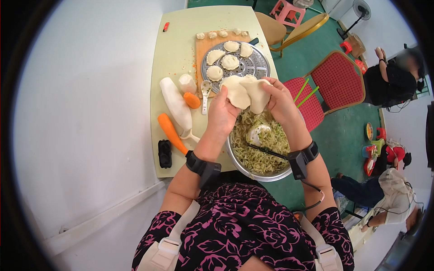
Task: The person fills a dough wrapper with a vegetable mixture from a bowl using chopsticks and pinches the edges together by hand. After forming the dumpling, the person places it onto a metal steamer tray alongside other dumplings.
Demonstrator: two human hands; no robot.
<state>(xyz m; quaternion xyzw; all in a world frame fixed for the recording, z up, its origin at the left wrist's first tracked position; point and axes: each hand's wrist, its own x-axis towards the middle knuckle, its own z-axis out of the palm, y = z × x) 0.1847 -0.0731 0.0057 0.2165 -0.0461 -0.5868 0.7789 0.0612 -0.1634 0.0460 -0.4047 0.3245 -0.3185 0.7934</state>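
My left hand (222,110) pinches a flat, pale dough wrapper (236,91) between thumb and fingers. My right hand (281,100) grips another dough wrapper (259,97), folded and hanging, its edge overlapping the first one. Both are held up over the far rim of a metal bowl (231,156) of shredded green filling (271,163). In the filling lies a white scoop (258,133) with a dark handle. Just beyond my hands, a perforated steamer tray (258,63) carries several pleated dumplings (230,62); my hands and the dough cover its near edge.
Under the tray is a wooden board (202,47) with small dough balls (223,34). To the left lie a spoon (205,95), white radish (175,103), carrots (171,132), a peeler (189,135) and a black case (165,153). Red chairs (338,81) stand right; other people (391,83) are farther off.
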